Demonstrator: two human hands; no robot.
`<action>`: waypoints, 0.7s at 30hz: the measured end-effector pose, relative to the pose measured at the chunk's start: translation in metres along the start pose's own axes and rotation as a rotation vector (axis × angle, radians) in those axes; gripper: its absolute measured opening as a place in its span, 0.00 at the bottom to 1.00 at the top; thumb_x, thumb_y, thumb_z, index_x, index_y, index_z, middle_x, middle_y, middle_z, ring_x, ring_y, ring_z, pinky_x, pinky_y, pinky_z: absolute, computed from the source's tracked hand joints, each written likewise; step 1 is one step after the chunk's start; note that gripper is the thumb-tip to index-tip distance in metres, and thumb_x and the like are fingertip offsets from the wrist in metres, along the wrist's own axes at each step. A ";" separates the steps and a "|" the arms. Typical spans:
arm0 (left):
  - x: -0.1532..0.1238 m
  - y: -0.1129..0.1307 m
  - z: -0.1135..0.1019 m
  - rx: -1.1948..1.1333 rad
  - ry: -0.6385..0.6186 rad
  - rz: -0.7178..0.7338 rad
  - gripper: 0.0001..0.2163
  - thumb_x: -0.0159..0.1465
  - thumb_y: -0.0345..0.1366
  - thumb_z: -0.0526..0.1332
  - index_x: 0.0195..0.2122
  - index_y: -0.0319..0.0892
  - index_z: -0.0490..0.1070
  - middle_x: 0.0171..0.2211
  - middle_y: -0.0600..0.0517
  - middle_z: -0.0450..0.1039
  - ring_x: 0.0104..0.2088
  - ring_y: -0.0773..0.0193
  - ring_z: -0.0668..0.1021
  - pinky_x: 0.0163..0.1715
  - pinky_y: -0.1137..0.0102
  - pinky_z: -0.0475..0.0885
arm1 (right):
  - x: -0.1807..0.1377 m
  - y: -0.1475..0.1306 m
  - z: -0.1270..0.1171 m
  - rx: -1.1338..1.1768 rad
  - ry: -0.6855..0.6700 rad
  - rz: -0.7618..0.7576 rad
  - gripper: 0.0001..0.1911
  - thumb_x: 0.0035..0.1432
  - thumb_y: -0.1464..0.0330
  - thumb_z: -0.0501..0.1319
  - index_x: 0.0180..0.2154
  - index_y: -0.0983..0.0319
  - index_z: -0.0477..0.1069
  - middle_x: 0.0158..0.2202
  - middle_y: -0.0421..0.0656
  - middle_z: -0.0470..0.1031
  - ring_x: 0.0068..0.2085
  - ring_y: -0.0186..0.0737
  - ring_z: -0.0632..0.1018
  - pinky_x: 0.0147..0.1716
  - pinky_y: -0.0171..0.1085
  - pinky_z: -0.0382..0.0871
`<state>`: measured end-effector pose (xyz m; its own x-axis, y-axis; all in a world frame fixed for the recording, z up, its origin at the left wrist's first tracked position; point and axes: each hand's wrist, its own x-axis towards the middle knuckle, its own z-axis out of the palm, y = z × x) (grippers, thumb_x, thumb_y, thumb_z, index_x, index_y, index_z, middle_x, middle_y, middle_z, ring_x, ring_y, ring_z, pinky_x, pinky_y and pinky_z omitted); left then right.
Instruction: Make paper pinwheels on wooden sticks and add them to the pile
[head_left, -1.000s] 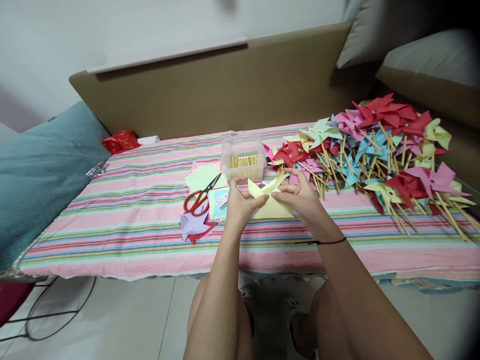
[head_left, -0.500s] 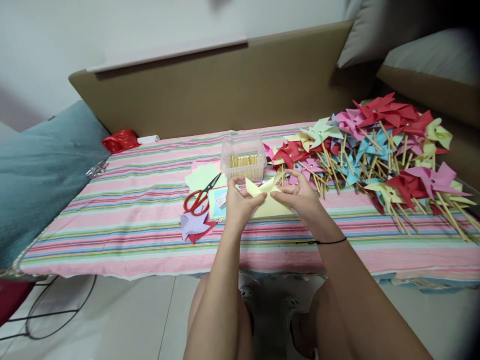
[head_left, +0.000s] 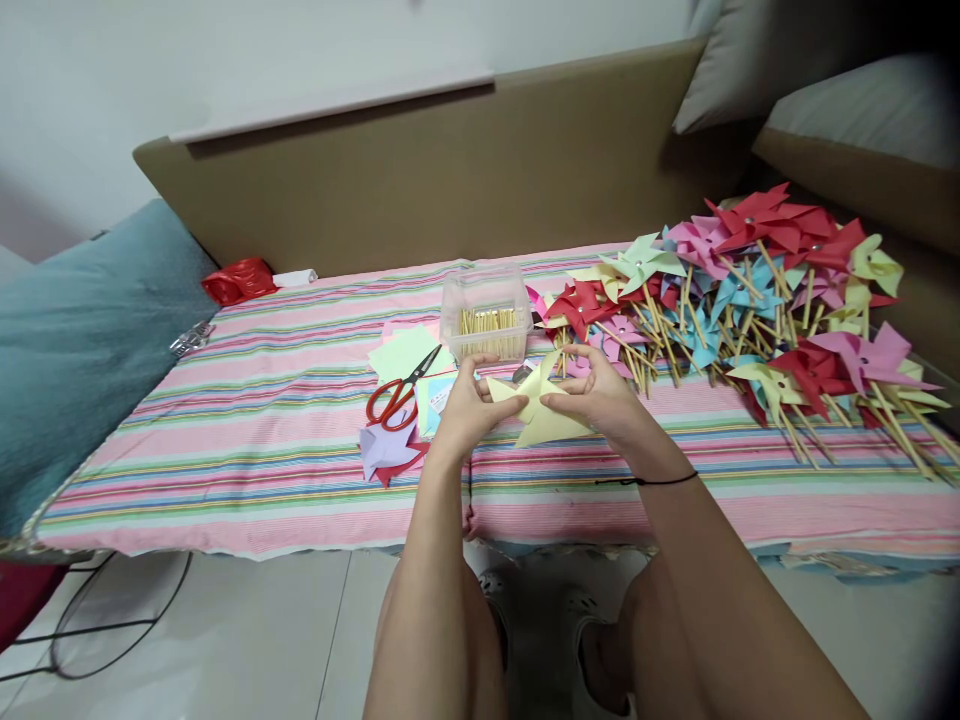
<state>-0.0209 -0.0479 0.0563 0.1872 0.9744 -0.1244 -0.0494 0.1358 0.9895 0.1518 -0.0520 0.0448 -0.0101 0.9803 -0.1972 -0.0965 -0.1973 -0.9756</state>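
Between my two hands is a pale yellow paper pinwheel (head_left: 551, 428), its corners folded in toward the middle and its points spread out. My left hand (head_left: 472, 405) pinches it from the left, thumb near the centre. From the right, my right hand (head_left: 600, 395) grips it, with the thumb near the centre too. Just beyond them stands a clear plastic box (head_left: 487, 290) holding many short wooden sticks (head_left: 487, 322). Red-handled scissors (head_left: 394, 400) lie left of my left hand on pale green paper sheets (head_left: 405, 355). Nearer me are a lilac paper pinwheel shape (head_left: 384, 448) and a red one under it.
Finished pinwheels on sticks (head_left: 705, 290) are heaped on the right. The striped cloth (head_left: 247, 430) covers the seat. A red plastic bag (head_left: 240, 282) and a white object (head_left: 295, 278) lie at the back left, near a blue cushion (head_left: 97, 330).
The yellow paper has turned and its folded points now spread out around the centre. My left hand has shifted slightly left; both hands keep their hold.
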 end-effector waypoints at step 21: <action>-0.001 -0.002 -0.004 0.150 -0.100 -0.086 0.28 0.42 0.29 0.70 0.42 0.44 0.58 0.17 0.61 0.71 0.16 0.70 0.71 0.19 0.78 0.60 | -0.004 -0.001 -0.005 -0.116 -0.180 0.015 0.39 0.39 0.71 0.71 0.53 0.57 0.58 0.27 0.37 0.79 0.26 0.39 0.79 0.23 0.33 0.69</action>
<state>-0.0245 -0.0482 0.0537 0.2809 0.9369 -0.2082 0.1160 0.1822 0.9764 0.1565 -0.0554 0.0464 -0.1892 0.9609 -0.2020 0.0198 -0.2019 -0.9792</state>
